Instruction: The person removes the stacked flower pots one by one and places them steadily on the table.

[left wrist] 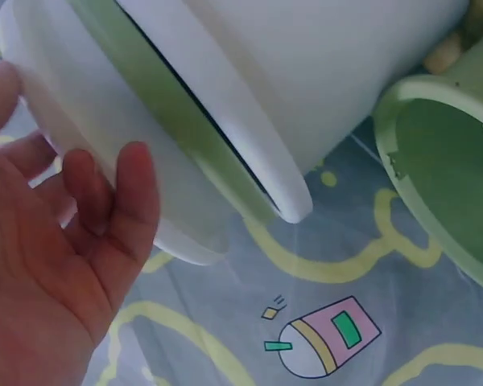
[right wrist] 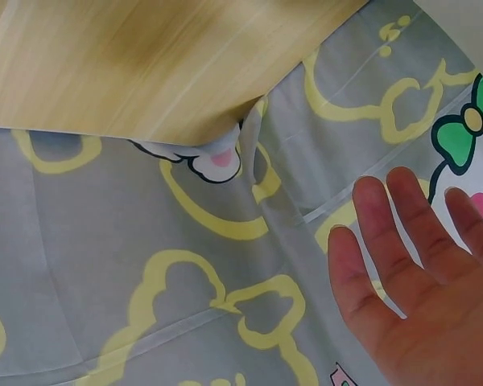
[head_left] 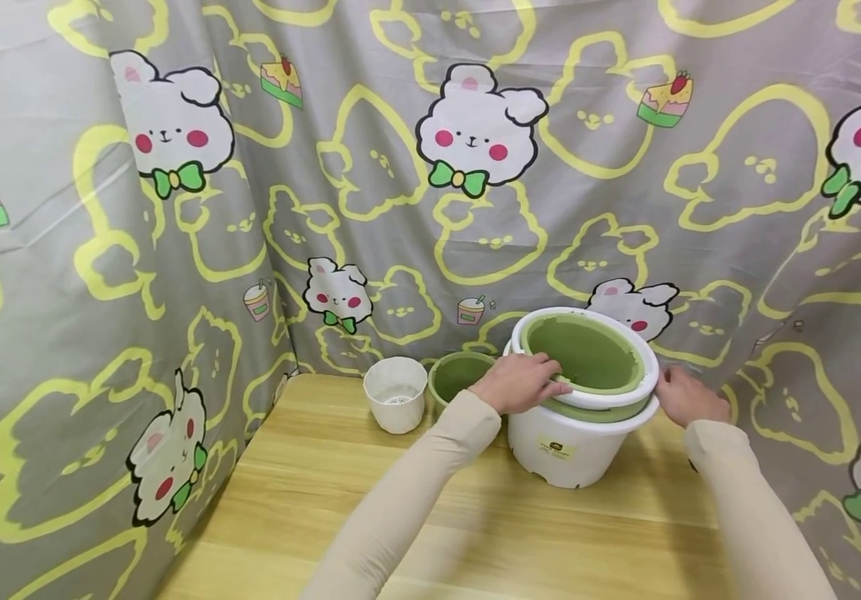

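Observation:
Toward the right of the head view stands a stack of flowerpots. Its upper flowerpot (head_left: 651,367) has a thick white rim around a green inner pot (head_left: 588,346). Beneath it, a green band shows above the lower white pot (head_left: 561,450), which bears a small yellow label. My left hand (head_left: 518,383) holds the near-left rim of the upper flowerpot, and the left wrist view shows its fingers bent against the white side. At the right rim is my right hand (head_left: 693,396). Straight, spread fingers (right wrist: 390,249) show in the right wrist view; the thumb is hidden there.
A small white fluted pot (head_left: 396,396) stands on the wooden table (head_left: 310,492), left of the stack. Between them sits a green pot (head_left: 460,375), partly behind my left hand. Patterned grey curtain (head_left: 370,167) hangs behind the table and along both sides.

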The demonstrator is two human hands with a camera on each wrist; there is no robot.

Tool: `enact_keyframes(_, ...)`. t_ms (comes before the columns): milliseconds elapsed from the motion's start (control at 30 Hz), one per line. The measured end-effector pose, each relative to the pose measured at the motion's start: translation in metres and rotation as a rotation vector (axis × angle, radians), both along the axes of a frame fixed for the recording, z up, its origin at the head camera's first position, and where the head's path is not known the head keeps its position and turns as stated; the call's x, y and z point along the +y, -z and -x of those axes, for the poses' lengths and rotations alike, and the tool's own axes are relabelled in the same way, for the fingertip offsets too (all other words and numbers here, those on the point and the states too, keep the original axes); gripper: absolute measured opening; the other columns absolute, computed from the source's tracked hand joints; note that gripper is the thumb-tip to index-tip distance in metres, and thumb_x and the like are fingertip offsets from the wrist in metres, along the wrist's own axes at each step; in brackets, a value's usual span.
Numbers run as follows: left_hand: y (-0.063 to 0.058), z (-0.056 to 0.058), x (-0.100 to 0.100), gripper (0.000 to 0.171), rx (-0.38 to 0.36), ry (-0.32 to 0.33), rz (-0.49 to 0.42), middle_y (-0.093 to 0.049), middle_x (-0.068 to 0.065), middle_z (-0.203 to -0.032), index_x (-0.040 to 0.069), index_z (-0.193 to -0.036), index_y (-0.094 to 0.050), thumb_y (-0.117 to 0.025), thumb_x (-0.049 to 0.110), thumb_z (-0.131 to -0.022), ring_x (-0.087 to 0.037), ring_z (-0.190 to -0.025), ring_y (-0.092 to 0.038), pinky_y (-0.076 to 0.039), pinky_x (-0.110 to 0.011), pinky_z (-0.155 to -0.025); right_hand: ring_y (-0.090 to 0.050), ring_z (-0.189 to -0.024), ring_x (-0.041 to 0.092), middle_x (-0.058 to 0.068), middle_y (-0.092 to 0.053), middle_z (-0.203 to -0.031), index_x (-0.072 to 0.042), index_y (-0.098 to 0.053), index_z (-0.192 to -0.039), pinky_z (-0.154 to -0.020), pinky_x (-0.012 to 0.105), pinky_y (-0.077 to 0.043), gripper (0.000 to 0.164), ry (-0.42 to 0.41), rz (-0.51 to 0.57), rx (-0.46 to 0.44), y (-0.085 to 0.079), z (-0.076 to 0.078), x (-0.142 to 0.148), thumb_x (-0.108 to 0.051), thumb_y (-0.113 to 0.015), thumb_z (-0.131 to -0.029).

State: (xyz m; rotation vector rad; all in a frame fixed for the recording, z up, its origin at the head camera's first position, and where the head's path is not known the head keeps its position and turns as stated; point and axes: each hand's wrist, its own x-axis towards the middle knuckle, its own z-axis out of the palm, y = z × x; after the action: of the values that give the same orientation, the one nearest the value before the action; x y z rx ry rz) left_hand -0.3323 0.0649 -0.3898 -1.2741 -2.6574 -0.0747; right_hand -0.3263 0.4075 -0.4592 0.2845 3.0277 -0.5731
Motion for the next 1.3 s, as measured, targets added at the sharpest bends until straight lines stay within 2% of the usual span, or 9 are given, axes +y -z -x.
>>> enact_keyframes(267,-0.001,-0.003,0.002,0.042,-0.029,-0.017,-0.027,-0.071,0.001,-0.113,0.018,-0.126,-0.068,-0.046,0.050,-0.108,-0.019,-0.099,-0.072,-0.060,-0.031,-0.087,-0.055,-0.117,0.059,0.036,-0.052,-0.137,0.001,-0.040,-0.143,-0.083,0.073,-0.046,0.091,-0.002,-0.007,-0.010,0.000,0.001,-0.001,-0.068,0.000,-0.100)
enact_keyframes(533,0.001,-0.006,0.007,0.042,-0.005,0.005,-0.046,-0.073,-0.001,-0.112,0.015,-0.121,-0.070,-0.049,0.049,-0.107,-0.016,-0.099,-0.071,-0.059,-0.030,-0.087,-0.055,-0.116,0.060,0.036,-0.052,-0.137,0.002,-0.040,-0.143,-0.082,0.072,-0.047,0.091,-0.001,-0.008,-0.008,-0.002,0.000,0.000,-0.068,0.000,-0.100)
enact_keyframes(800,0.002,-0.005,0.006,0.041,-0.052,0.002,-0.096,-0.071,-0.002,-0.116,0.014,-0.125,-0.067,-0.053,0.047,-0.106,-0.016,-0.103,-0.071,-0.059,-0.032,-0.090,-0.057,-0.113,0.059,0.036,-0.053,-0.134,0.002,-0.040,-0.142,-0.080,0.070,-0.047,0.091,0.007,0.003,-0.009,-0.002,-0.001,-0.002,-0.068,0.000,-0.100)
enact_keyframes(1067,0.003,-0.004,0.005,0.042,-0.068,0.006,-0.120,-0.069,-0.002,-0.118,0.013,-0.126,-0.066,-0.054,0.047,-0.105,-0.016,-0.104,-0.069,-0.058,-0.031,-0.090,-0.055,-0.115,0.060,0.037,-0.052,-0.135,0.002,-0.041,-0.143,-0.080,0.071,-0.045,0.093,0.016,0.013,-0.005,-0.001,-0.001,-0.004,-0.070,0.000,-0.100)
enact_keyframes(1300,0.012,-0.004,0.002,0.037,-0.063,-0.007,-0.252,-0.064,0.001,-0.106,0.014,-0.113,-0.064,-0.060,0.049,-0.101,-0.011,-0.085,-0.063,-0.052,-0.022,-0.074,-0.056,-0.115,0.061,0.037,-0.052,-0.136,0.002,-0.040,-0.143,-0.079,0.069,-0.047,0.092,0.010,0.009,-0.007,-0.001,-0.002,-0.003,-0.069,0.001,-0.100)
